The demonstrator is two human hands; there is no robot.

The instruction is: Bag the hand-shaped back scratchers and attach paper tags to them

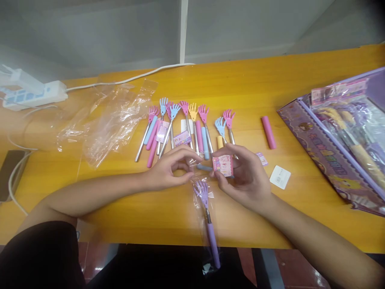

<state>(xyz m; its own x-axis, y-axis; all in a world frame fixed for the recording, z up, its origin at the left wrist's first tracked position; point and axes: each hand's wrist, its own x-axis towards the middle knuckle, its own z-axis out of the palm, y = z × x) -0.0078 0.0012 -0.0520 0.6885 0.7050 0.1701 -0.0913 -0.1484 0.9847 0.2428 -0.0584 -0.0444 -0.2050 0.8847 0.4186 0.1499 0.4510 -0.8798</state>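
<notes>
Pointing claw-forward, the purple scratcher (211,233) slants slightly left along its length.

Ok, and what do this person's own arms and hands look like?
The left hand and right hand are bare, with no gloves, rings or watch showing. The left forearm and right forearm are uncovered. What looks like a short black sleeve shows at left.

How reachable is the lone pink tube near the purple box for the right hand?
Probably yes: open tabletop leads from the right hand to the pink tube, though the fingers hold a pink card.
</notes>
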